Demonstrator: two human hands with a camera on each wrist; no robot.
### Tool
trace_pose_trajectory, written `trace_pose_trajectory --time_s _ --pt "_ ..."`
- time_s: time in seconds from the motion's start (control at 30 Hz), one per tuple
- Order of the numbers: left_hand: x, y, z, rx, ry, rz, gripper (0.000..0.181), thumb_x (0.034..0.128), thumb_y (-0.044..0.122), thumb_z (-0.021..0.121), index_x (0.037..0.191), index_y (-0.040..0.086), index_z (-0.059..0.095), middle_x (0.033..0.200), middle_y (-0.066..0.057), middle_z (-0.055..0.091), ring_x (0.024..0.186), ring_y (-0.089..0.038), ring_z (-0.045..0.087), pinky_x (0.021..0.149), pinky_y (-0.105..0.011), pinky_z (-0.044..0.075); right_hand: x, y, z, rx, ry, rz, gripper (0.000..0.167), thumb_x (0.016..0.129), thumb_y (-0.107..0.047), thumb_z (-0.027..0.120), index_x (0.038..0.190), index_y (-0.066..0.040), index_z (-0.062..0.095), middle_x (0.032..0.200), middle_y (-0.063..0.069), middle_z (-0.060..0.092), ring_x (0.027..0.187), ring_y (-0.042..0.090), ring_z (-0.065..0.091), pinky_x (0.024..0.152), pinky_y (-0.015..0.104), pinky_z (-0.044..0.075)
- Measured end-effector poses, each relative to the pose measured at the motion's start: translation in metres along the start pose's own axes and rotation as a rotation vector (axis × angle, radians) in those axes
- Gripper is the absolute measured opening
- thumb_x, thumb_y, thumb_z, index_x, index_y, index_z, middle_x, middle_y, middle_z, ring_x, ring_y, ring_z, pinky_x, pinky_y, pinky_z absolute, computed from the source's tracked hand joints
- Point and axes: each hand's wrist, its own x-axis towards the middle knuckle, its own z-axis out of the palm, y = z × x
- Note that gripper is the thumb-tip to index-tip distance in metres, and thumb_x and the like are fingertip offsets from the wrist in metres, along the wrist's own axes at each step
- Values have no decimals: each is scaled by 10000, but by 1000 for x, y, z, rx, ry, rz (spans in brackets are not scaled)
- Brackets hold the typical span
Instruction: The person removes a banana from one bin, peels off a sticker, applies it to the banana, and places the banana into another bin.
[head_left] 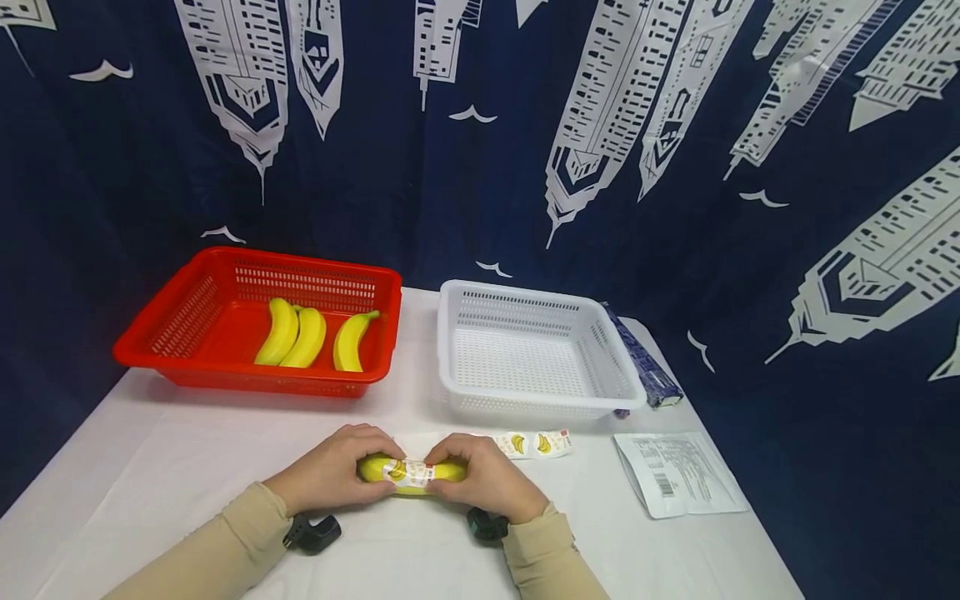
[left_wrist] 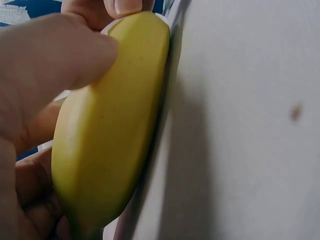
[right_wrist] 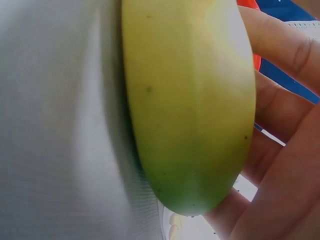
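A yellow banana [head_left: 450,472] lies crosswise on the white table, a printed banana sticker [head_left: 407,472] across its middle. My left hand [head_left: 347,468] grips the banana's left end, its thumb on the near side. On the opposite end, the fingers and thumb of my right hand [head_left: 491,477] hold it beside the sticker. In the left wrist view, the banana [left_wrist: 112,120] rests along the tabletop with the thumb on its peel. Its greenish tip shows in the right wrist view, where fingers [right_wrist: 277,102] curl behind the peel. Behind the right hand lies a strip of banana stickers [head_left: 534,444].
At the back left stands a red basket [head_left: 255,375] with three bananas [head_left: 303,337] inside. A white basket [head_left: 540,404] is to its right, with a dark blue package [head_left: 647,367] beside it. Nearer on the right lies a silvery-white pouch [head_left: 682,475]. A dark patterned curtain [head_left: 450,200] hangs behind.
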Motion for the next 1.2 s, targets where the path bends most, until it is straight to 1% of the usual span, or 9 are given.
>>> trace_pose_trajectory --time_s 0.2,0.4,0.6,0.67,0.83,0.93,1.03,1.13,1.2 --pt "1 1 0 6 -6 -12 316 839 307 858 1119 333 714 1062 218 667 989 -28 592 910 -333 483 -1 -1 0 -35 6 9 300 810 -94 864 1061 -199 737 1052 -112 725 924 33 632 852 223 537" --pt "0 2 1 -8 -18 -22 315 852 323 850 1135 339 713 1078 226 664 1000 -18 591 920 -328 492 -4 -1 -1 -64 11 -8 310 800 -112 877 1062 -201 736 1045 -112 724 921 35 634 856 223 535" --pt "-2 1 -1 27 -9 -47 363 834 359 860 1168 337 722 1133 217 666 1085 -58 595 993 -415 461 -10 -2 -6 -96 13 -12 309 789 -105 882 1048 -190 738 1042 -91 729 922 43 630 862 228 530" --pt "-2 0 -1 -7 4 -42 371 848 352 852 1189 284 725 1148 173 683 1083 -76 603 989 -389 477 -13 -2 -9 -110 12 -3 309 781 -97 883 1037 -188 735 1037 -90 726 923 44 626 867 234 526" --pt "2 1 -4 -124 58 -75 348 915 306 800 1230 188 708 1167 81 712 1052 -95 645 945 -338 546 -23 -1 -22 -138 -8 36 312 773 -93 880 1015 -202 716 1026 -116 708 940 62 623 883 255 519" --pt "5 3 -5 -182 99 -137 355 938 259 775 1267 159 688 1167 70 727 1058 -86 675 961 -369 559 -32 0 -29 -161 -5 68 313 772 -111 884 1010 -211 709 1036 -125 701 962 65 614 898 269 514" --pt "10 6 -3 -269 138 -193 394 945 189 762 1319 122 657 1164 36 739 1018 -65 697 942 -332 570 -43 1 -33 -174 6 98 314 773 -123 889 1004 -221 700 1050 -129 696 979 59 603 905 274 512" --pt "20 11 1 -359 179 -243 438 949 152 750 1369 128 624 1155 -1 747 978 -66 702 889 -270 570 -52 2 -34 -172 12 106 317 780 -127 887 1009 -227 692 1058 -140 691 993 61 601 918 277 509" --pt "30 16 3 -406 193 -268 462 957 156 740 1399 154 603 1154 -24 750 968 -90 701 850 -250 560 -56 3 -34 -151 16 104 317 781 -125 887 1012 -228 697 1064 -145 692 1005 61 604 931 278 507"
